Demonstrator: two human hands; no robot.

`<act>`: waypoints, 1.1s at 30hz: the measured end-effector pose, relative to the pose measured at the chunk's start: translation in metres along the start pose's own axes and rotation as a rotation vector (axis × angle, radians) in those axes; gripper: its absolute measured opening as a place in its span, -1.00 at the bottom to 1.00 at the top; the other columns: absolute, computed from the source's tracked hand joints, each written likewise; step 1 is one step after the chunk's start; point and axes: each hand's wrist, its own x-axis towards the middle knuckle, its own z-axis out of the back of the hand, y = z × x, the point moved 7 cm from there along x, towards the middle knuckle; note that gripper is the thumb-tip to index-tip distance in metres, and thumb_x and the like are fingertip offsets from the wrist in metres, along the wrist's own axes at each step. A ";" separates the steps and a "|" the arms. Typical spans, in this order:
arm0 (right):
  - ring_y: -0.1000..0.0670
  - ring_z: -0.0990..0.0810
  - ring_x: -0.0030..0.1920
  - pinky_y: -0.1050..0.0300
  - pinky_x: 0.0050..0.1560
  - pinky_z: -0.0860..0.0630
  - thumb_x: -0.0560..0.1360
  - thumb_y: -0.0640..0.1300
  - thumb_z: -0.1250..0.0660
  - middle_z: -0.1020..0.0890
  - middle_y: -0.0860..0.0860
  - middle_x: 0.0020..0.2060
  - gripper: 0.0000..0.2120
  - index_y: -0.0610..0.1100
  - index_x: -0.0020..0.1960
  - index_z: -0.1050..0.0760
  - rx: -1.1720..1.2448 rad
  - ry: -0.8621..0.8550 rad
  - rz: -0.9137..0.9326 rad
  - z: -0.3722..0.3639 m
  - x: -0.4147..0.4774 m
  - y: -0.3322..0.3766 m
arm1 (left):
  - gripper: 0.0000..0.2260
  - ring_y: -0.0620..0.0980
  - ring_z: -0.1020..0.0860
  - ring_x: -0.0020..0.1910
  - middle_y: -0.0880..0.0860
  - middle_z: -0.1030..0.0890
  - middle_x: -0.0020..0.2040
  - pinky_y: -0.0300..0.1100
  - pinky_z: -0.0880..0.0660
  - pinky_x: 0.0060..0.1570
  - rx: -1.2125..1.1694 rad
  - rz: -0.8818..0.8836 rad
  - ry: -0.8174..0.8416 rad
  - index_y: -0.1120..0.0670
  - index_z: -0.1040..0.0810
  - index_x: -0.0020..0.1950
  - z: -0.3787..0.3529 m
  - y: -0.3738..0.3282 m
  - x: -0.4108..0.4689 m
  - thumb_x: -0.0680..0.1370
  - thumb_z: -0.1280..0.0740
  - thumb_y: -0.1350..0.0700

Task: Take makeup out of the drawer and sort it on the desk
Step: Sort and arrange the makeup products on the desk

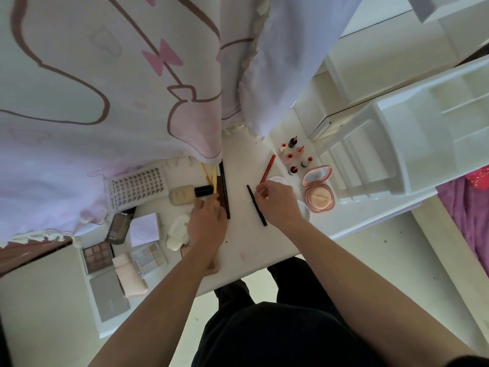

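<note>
Hands: apart, both over desk (246,245), bare desk between them.
Right hand (280,203): red liner pencil (267,169) pinched at its near end by fingertips, tip aimed away toward lipsticks (293,154); likely meant to be lined up with the lip items.
Black pencil (256,205): laid just left of right hand; contact cannot be told.
Left hand (207,222): fingers bent down onto dark pencils (224,186) beside foundation bottle (189,194); grip cannot be told, probably for straightening the row.
Grouping: pink compact (318,189) right of right hand; lash tray (137,188) and eyeshadow palettes (96,256) left of left hand, seemingly sorted by kind.
Drawer: white organizer (397,154) beyond right hand; contents not seen.
</note>
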 end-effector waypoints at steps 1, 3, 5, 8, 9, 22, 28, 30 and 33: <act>-0.07 -0.62 0.05 0.22 -0.02 -0.43 0.57 -0.13 -0.28 -0.69 -0.07 -0.04 -0.78 -0.16 0.13 -0.64 -0.011 0.040 0.003 -0.008 0.005 0.008 | -0.69 0.12 -0.57 -0.03 0.03 -0.49 0.17 0.01 -0.55 -0.14 0.015 -0.001 0.000 -0.05 -0.46 0.35 0.004 0.006 0.001 0.60 -0.24 0.04; -0.06 -0.60 0.13 0.22 0.08 -0.42 0.59 -0.10 -0.25 -0.69 -0.05 0.06 -0.72 -0.13 0.24 -0.59 -0.019 0.115 0.006 -0.026 0.014 0.022 | -0.72 0.14 -0.57 -0.02 0.04 -0.50 0.16 -0.05 -0.52 -0.18 0.043 0.003 0.021 -0.06 -0.48 0.33 0.009 0.016 0.003 0.62 -0.22 0.04; -0.09 -0.57 0.20 0.14 0.17 -0.45 0.60 -0.08 -0.24 -0.67 -0.07 0.12 -0.69 -0.14 0.28 -0.56 -0.045 0.179 0.017 -0.043 0.020 0.034 | -0.71 0.14 -0.57 0.03 0.05 -0.51 0.19 -0.08 -0.48 -0.16 0.052 0.046 0.040 -0.05 -0.47 0.35 0.013 0.029 0.006 0.63 -0.22 0.02; -0.16 -0.60 0.10 0.03 0.03 -0.56 0.59 -0.06 -0.26 -0.67 -0.13 0.04 -0.71 -0.21 0.20 -0.57 -0.108 0.235 0.017 -0.066 0.022 0.046 | -0.74 0.12 -0.57 0.06 0.09 -0.57 0.13 -0.11 -0.43 -0.12 0.078 0.107 0.049 0.02 -0.56 0.26 0.020 0.050 0.011 0.63 -0.20 0.00; -0.16 -0.61 0.03 0.04 -0.10 -0.54 0.58 -0.06 -0.28 -0.66 -0.12 -0.03 -0.73 -0.22 0.14 -0.57 -0.119 0.229 0.007 -0.071 0.021 0.048 | -0.75 0.12 -0.57 0.03 0.10 -0.59 0.08 -0.13 -0.41 -0.14 0.092 0.113 0.054 0.04 -0.59 0.20 0.021 0.055 0.012 0.63 -0.19 0.01; 0.00 -0.58 -0.06 0.28 -0.25 -0.40 0.56 -0.06 -0.38 -0.66 -0.05 0.10 -0.66 -0.14 0.29 -0.53 0.160 0.311 -0.170 -0.092 0.015 0.042 | -0.72 0.12 -0.57 0.13 0.10 -0.63 0.16 -0.16 -0.41 0.00 -0.179 0.220 0.016 0.09 -0.55 0.29 0.034 0.076 0.017 0.62 -0.22 0.09; 0.00 -0.59 -0.09 0.22 -0.21 -0.47 0.62 -0.13 -0.23 -0.66 0.00 -0.04 -0.79 -0.02 0.19 -0.57 0.416 0.336 -0.192 -0.075 -0.014 0.043 | -0.72 0.13 -0.62 0.04 0.06 -0.64 0.13 0.09 -0.57 0.11 -0.348 0.303 0.063 0.05 -0.56 0.27 0.037 0.079 0.014 0.60 -0.22 0.06; 0.03 -0.57 -0.20 0.20 -0.22 -0.45 0.63 -0.15 -0.19 -0.61 0.06 -0.19 -0.79 0.05 0.03 -0.58 0.569 0.331 -0.203 -0.062 -0.026 0.046 | -0.77 0.08 -0.61 0.04 0.03 -0.65 0.04 0.08 -0.58 0.07 -0.489 0.331 0.014 0.06 -0.59 0.18 0.046 0.072 0.010 0.62 -0.23 0.03; 0.07 -0.45 -0.29 0.20 -0.23 -0.37 0.67 -0.10 -0.19 -0.56 0.10 -0.23 -0.79 0.09 0.03 -0.58 0.664 0.350 -0.195 -0.047 -0.042 0.050 | -0.75 -0.02 -0.61 0.02 0.00 -0.67 0.02 -0.09 -0.51 -0.12 -0.813 0.357 -0.009 0.07 -0.60 0.12 0.066 0.044 0.001 0.66 -0.19 -0.02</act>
